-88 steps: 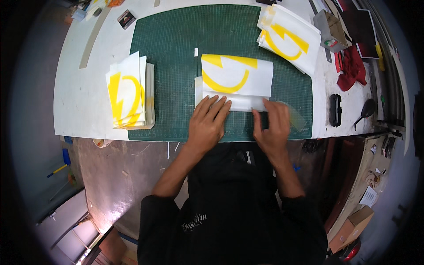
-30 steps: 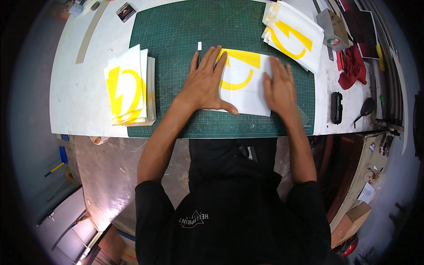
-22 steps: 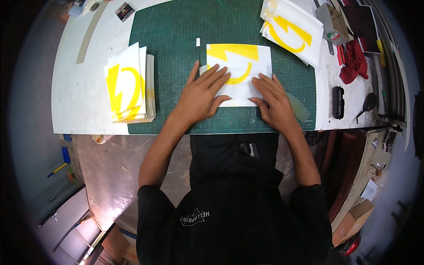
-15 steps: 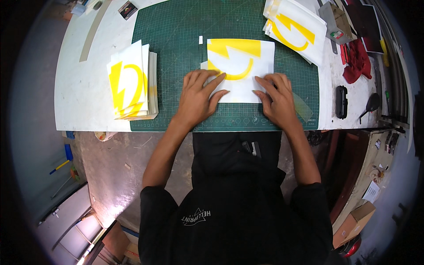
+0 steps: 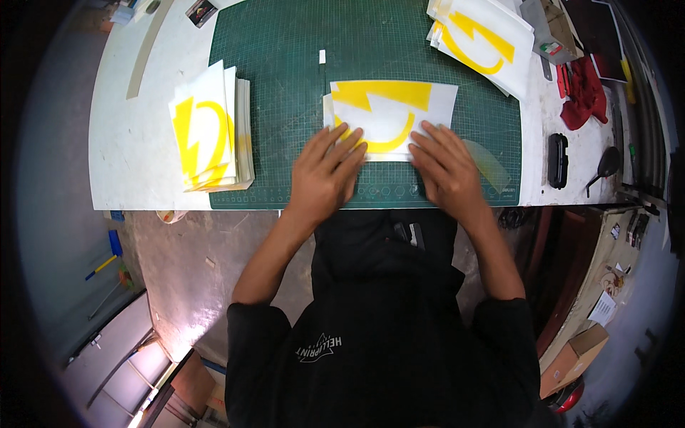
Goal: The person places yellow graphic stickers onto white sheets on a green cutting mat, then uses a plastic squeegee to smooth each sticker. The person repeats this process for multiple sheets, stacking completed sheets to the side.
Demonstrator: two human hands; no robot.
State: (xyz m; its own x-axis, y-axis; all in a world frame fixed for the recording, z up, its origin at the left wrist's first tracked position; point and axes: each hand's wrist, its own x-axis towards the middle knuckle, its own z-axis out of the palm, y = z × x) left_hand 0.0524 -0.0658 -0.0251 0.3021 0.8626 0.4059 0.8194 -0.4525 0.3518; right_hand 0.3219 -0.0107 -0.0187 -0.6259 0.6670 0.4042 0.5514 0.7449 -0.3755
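A white sheet (image 5: 385,127) with a yellow printed shape lies before me on the green cutting mat (image 5: 278,85). The fingers of my left hand (image 5: 325,167) are stretched out over its near left corner. At the near right corner my right hand (image 5: 449,167) rests with its fingers spread on the sheet. Both thumbs are mostly hidden. Along the near edge, between the hands, runs a narrow pale strip; whether that is a fold or a sheet beneath, I cannot tell. Another pale edge shows under the sheet's left side.
A pile of yellow-printed white sheets (image 5: 207,135) stands at the left, another pile (image 5: 481,43) at the far right. A translucent curved piece (image 5: 489,165) lies right of my right hand. Further right are a black case (image 5: 558,160), a black spoon-shaped tool (image 5: 606,164) and a red cloth (image 5: 585,93).
The sheet's far edge has come nearer to me, and less of its height shows. My fingers have flattened onto its near part, and the thumbs have gone out of sight.
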